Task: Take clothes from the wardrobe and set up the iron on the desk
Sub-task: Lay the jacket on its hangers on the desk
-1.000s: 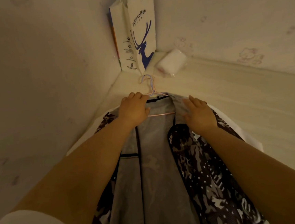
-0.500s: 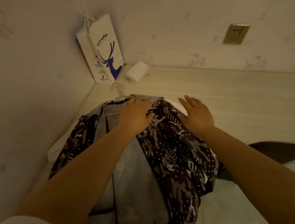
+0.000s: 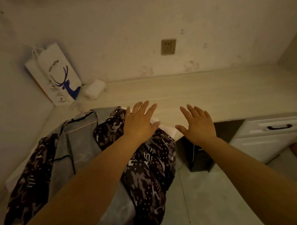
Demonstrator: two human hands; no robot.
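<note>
Both hands were spread flat, fingers straight, holding nothing. Left hand (image 3: 139,121) hovered over or rested on the right edge of the jacket (image 3: 145,168); couldn't tell if it touched. Right hand (image 3: 197,124) was over bare counter (image 3: 214,95), clear of the fabric. My read: they'd let go of the garment and were about to smooth it or move off.

Jacket lay opened out at the left end of the counter, grey lining up, camo shell folded over, lower part hanging off the front edge, likely laid flat for ironing. Hanger (image 3: 81,128) was inside the collar, so not ready to press.

Wall socket (image 3: 168,46) sat above the counter, handy for the iron. No iron visible. Paper bag (image 3: 58,75) and a small white pack (image 3: 95,89) sat in the corner, out of the way.
</note>
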